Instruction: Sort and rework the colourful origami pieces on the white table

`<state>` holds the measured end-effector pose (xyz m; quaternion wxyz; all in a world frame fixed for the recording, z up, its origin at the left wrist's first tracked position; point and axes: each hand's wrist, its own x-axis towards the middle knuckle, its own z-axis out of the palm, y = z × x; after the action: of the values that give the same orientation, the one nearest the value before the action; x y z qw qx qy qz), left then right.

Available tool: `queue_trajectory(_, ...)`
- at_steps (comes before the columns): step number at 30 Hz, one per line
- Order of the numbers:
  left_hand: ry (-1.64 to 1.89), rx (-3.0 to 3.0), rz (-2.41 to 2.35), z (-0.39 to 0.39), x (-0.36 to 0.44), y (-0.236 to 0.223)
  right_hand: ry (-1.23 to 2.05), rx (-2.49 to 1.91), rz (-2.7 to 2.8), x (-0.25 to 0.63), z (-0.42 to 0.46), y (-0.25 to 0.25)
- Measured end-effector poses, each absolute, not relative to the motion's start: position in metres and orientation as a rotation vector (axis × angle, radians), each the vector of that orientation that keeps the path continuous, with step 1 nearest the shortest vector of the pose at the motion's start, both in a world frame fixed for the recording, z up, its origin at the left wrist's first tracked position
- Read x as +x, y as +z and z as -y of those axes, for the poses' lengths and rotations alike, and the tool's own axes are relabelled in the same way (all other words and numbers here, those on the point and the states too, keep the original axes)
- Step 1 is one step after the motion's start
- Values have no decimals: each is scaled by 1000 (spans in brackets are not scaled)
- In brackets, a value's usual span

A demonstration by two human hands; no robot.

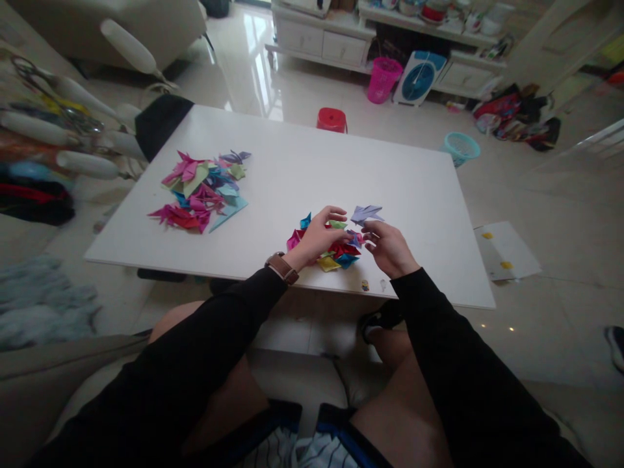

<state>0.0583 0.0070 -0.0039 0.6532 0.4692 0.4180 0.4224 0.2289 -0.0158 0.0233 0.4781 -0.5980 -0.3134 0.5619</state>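
A small heap of folded paper cranes point(342, 250) in red, yellow, blue, pink and green lies near the front edge of the white table point(292, 162). My left hand point(324, 235), with a brown watch strap at its wrist, hovers over this heap, fingers spread and holding nothing. To the heap's right is my right hand point(390, 248), its fingers loosely curled and apart. A lavender paper crane point(366, 214) sits just beyond my right fingertips; I see no grip on it. My hands partly cover the heap.
A larger pile of folded paper cranes point(195, 192) lies on the table's left. Two small stickers point(365, 285) are near the front edge. Beyond the table stand a red stool point(332, 119) and a light blue basket point(461, 148). A black cloth point(163, 123) covers the far-left corner.
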Motion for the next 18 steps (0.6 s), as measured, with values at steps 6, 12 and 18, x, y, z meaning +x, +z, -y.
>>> queue_trajectory(6, 946, 839, -853, -7, 62, -4, 1430, -1443, 706, 228, 16, 21)
queue_trajectory(12, 945, 746, -839, -8, 59, 2, 1382, -1470, 793, 228, 18, 23)
queue_trajectory(18, 934, 730, -887, -9, 58, -1, 1141, -1577, 913, 239, 10, 22)
